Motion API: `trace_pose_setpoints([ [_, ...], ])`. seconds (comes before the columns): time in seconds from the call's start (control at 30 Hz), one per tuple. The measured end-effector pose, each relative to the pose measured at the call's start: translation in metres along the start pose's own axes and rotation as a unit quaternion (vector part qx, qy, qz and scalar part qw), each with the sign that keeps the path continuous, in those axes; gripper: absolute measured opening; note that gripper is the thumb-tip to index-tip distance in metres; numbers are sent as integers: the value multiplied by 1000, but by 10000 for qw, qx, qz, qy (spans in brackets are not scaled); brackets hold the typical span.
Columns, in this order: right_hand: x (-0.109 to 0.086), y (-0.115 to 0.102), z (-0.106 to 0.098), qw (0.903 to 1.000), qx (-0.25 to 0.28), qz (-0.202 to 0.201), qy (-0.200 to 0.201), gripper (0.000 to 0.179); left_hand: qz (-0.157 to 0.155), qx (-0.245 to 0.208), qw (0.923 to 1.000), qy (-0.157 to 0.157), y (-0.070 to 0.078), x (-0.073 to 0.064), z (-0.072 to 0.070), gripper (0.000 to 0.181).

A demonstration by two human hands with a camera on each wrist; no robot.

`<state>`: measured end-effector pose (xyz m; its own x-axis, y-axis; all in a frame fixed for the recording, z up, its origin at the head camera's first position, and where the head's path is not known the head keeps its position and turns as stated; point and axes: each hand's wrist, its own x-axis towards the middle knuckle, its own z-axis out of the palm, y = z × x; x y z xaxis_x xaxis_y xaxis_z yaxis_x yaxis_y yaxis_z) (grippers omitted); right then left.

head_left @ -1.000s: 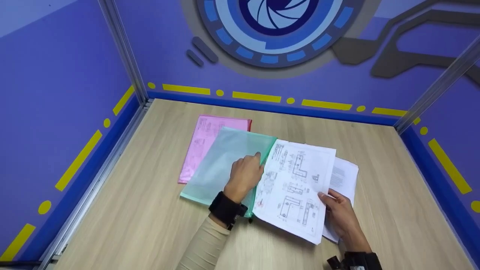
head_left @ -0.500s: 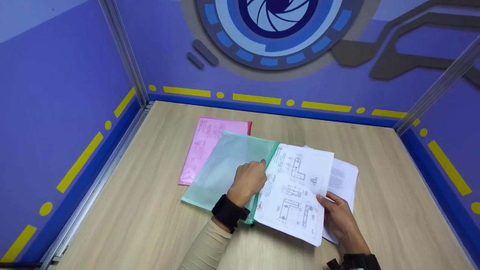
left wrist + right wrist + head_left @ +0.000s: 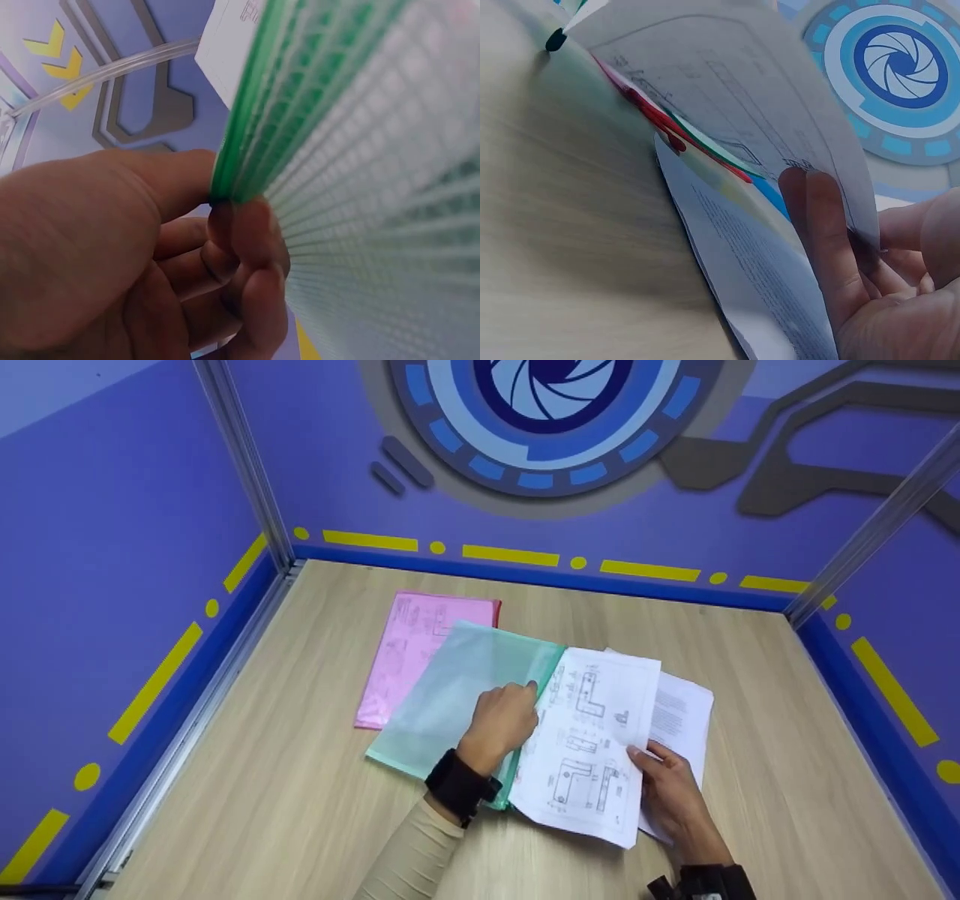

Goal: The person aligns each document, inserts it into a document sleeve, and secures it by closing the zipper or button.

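Note:
My left hand [image 3: 501,725] pinches the green zip edge [image 3: 238,127] of a translucent green mesh zip pouch [image 3: 442,690] between thumb and fingers. The pouch's mesh side spreads out close to the camera in the left wrist view. White paper sheets [image 3: 592,735] printed with technical drawings reach out of the pouch's right side, their left part inside it. My right hand [image 3: 673,791] pinches their right edge, thumb on top and fingers beneath. In the right wrist view the drawing sheet [image 3: 705,67] bows upward, raised over the table.
Beneath the drawing sheets, at the right, lie white sheets of printed text [image 3: 686,712]. A pink zip pouch [image 3: 409,652] with drawings inside lies at the back left, partly under the green one. The wooden table [image 3: 795,750] is bordered by blue panels [image 3: 135,547] and metal posts.
The green pouch's zip edge has shifted right with my left hand, and the drawing sheets have moved slightly left with my right hand. More of the drawings' left side is covered.

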<state>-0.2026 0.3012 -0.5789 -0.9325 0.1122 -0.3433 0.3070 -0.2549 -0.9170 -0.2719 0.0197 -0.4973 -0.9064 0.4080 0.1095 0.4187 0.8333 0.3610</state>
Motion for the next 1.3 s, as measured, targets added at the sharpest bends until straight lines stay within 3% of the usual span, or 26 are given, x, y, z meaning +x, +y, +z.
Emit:
trace_pose_setpoints([
  [0.17, 0, -2, -1, 9995, 286, -36, 162, 34, -76, -97, 9997, -211, 2, 0, 0, 13],
  [0.43, -5, 2, 14, 9993, 325, 177, -35, 42, -84, -341, 9993, -125, 7, -4, 2, 11],
  [0.77, 2, 1, 23, 9997, 187, 117, -100, 42, -43, -122, 9998, 129, 12, -3, 5, 16],
  [0.97, 7, -6, 36, 9994, -301, -139, -58, 42, -54, -103, 9994, 339, 13, -1, 3, 13],
  [1.3, 13, -9, 53, 9910, -1283, -387, -49, 37, 43, -18, 9975, 699, 14, -2, 2, 28],
])
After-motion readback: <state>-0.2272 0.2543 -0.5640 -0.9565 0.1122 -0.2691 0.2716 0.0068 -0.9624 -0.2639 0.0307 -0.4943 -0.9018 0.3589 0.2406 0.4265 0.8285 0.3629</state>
